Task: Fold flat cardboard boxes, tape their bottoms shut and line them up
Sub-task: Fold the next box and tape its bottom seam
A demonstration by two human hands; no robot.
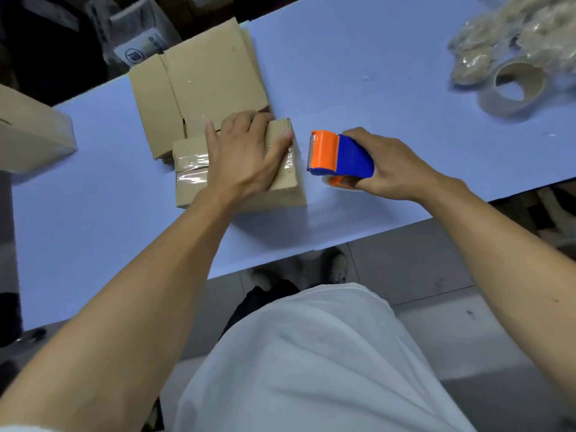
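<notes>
A small folded cardboard box (280, 185) sits bottom-up on the pale blue table, a strip of clear tape (191, 169) glinting across its closed flaps. Just behind it, touching, lies a stack of flat cardboard boxes (202, 82), the top one creased and unfolded.

Even, soft overhead light washes the pale blue tabletop (374, 73), leaving faint shadows under the arms and glare on the clear tape. Wide-angle bending bows the edges, the far background sinks into darkness, and slight motion blur softens the corners.
</notes>
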